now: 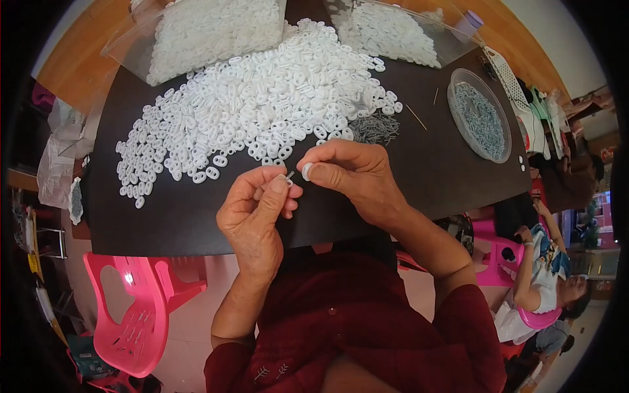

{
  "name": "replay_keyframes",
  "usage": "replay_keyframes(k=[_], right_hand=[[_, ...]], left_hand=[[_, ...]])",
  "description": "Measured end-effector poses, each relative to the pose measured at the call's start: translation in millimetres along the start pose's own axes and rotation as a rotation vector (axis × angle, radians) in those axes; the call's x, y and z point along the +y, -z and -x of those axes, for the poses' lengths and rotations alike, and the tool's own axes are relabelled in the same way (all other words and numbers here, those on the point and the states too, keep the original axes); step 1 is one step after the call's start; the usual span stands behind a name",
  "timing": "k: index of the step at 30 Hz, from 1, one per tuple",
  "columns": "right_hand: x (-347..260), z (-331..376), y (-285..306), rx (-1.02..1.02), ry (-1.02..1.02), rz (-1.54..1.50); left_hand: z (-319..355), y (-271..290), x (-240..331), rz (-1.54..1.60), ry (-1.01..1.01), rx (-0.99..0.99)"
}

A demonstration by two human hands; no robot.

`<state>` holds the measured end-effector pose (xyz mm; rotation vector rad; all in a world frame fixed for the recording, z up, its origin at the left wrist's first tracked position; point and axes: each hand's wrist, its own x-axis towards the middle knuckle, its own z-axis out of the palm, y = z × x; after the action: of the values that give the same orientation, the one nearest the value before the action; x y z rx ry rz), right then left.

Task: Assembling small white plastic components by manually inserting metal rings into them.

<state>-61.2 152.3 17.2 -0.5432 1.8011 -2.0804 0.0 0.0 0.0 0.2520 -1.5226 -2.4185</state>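
My left hand [255,206] is closed in a pinch over the dark table, near its front edge. A small grey screw [290,175] stands up from between the thumb and forefinger, beside a bit of white plastic. Just right of it, my right hand [354,173] pinches a small white oval plastic piece [306,171] between thumb and forefinger. The two hands are close together but apart. Beyond them spreads a large heap of white oval pieces [262,105], many showing two holes. A small pile of dark grey screws [377,129] lies at the heap's right edge.
Two clear bins, left [285,16] and right [452,33], hold more white pieces at the back. A round clear tub [453,105] of screws stands at right. Thin sticks [416,116] lie nearby. A pink chair [134,314] is at left; another person [547,275] sits at right.
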Motion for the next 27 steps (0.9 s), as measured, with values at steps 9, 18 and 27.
replay_keyframes(k=[9, 18, 27], right_hand=[[-2.3, -1.5, 0.7, 0.084, -0.034, 0.065], [-0.1, -3.2, -7.2, 0.078, -0.017, 0.101], [5.2, -2.5, -12.6, 0.095, 0.06, 0.242]], left_hand=[[8.4, -2.5, -0.9, -0.047, 0.055, -0.029], [9.6, -2.1, 0.6, -0.062, 0.016, -0.022], [8.9, -2.2, -2.1, -0.103, -0.051, 0.059]])
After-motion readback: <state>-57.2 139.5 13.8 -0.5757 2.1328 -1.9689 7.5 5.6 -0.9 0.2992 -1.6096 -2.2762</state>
